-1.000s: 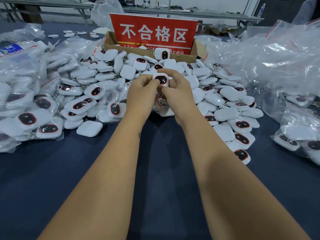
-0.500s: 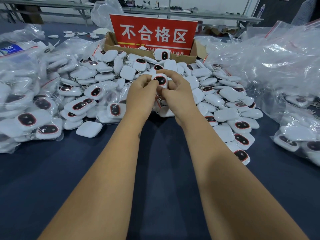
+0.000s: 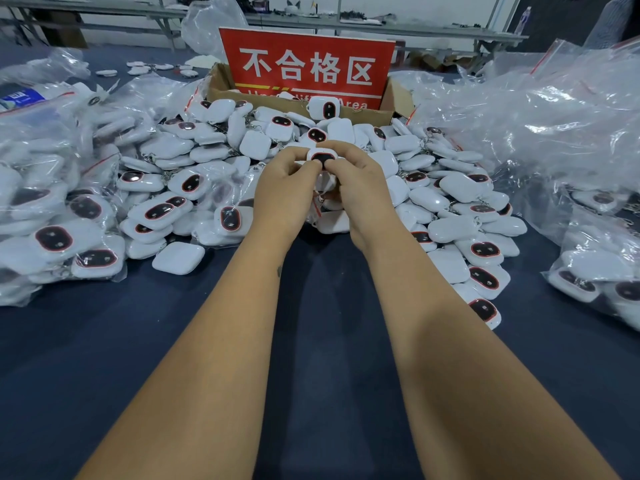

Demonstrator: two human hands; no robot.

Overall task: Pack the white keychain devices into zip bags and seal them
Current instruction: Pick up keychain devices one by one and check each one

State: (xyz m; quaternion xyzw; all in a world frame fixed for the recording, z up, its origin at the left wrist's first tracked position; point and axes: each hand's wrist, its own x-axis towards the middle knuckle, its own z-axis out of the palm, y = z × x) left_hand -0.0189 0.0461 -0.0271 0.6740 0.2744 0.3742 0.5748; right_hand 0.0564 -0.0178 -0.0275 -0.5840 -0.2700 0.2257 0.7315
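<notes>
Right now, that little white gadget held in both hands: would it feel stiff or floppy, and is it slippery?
The white keychain device probably feels stiff: its rounded shell keeps its shape between the left hand and right hand. Likely light, since fingertips alone hold it up. Its glossy surface looks smooth, so it may be a bit slippery.

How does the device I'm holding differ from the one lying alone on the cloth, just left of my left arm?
The held device is lifted above the heap, pinched between the left hand and right hand; the lone device lies on the blue cloth, untouched. The held one shows its dark, red-rimmed oval face; the lone one shows only plain white. Both are white, rounded squares and look alike in size.
</notes>
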